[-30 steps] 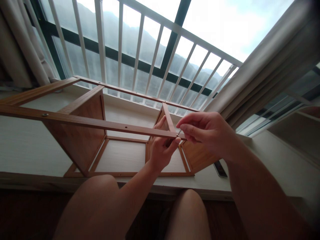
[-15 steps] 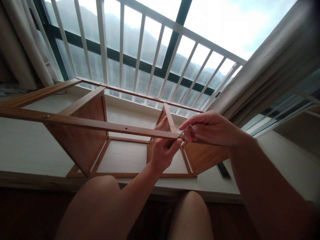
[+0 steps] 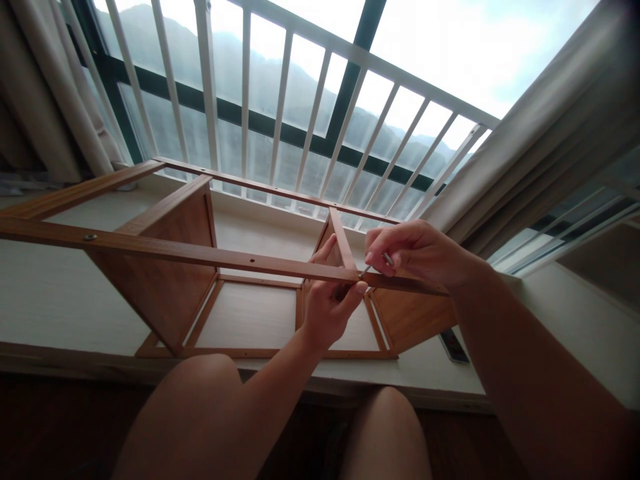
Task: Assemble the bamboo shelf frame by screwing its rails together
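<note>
A brown wooden shelf frame (image 3: 165, 250) lies on its side on a white window ledge (image 3: 45, 300). My left hand (image 3: 327, 303) grips the frame's near rail from below where an upright panel meets it, thumb on top. My right hand (image 3: 417, 252) is pinched on a small metal tool (image 3: 376, 263), probably a hex key, whose tip meets the rail at that joint.
A dark phone-like object (image 3: 453, 345) lies on the ledge right of the frame. White window bars (image 3: 280, 100) and curtains (image 3: 540, 127) stand behind. My bare knees (image 3: 200, 400) are below the ledge edge.
My right hand has turned and lowered onto the joint, bringing the small metal tool into view. The left hand keeps its grip on the rail.
</note>
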A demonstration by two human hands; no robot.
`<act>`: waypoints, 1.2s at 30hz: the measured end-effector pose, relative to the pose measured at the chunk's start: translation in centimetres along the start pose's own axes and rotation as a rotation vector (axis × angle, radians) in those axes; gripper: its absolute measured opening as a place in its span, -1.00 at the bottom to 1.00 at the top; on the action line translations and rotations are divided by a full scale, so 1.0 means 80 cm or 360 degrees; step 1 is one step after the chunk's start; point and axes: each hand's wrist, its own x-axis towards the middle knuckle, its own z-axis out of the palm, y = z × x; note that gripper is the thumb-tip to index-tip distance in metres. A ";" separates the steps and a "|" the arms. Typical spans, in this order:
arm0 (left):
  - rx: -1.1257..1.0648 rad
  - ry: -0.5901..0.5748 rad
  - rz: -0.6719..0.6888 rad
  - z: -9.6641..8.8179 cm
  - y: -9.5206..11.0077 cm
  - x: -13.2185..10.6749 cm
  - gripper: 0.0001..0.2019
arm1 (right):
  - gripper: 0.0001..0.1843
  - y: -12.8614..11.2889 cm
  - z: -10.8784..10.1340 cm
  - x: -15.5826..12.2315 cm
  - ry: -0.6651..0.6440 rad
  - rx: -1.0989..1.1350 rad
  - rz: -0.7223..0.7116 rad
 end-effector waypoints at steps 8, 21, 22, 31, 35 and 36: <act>-0.0025 0.0015 0.0026 0.001 -0.003 -0.001 -0.74 | -0.78 0.005 -0.010 0.012 -0.0192 0.0168 -0.0088; -0.0074 0.0002 0.0043 0.001 -0.005 -0.001 -0.83 | -0.74 0.011 -0.005 0.021 -0.0206 0.0223 -0.0085; -0.0072 0.0006 0.0041 0.001 -0.005 -0.001 -0.84 | -0.74 0.012 -0.005 0.022 -0.0210 0.0225 -0.0092; -0.0043 -0.0003 0.0038 0.001 -0.004 -0.001 -0.83 | -0.70 0.011 0.002 0.018 -0.0135 0.0062 -0.0190; -0.0064 0.0003 0.0067 0.001 -0.003 0.000 -0.85 | -0.67 0.008 0.012 0.012 -0.0055 0.0001 -0.0198; -0.0074 0.0005 0.0072 0.001 -0.003 0.000 -0.85 | -0.67 0.007 0.014 0.011 -0.0037 -0.0004 -0.0200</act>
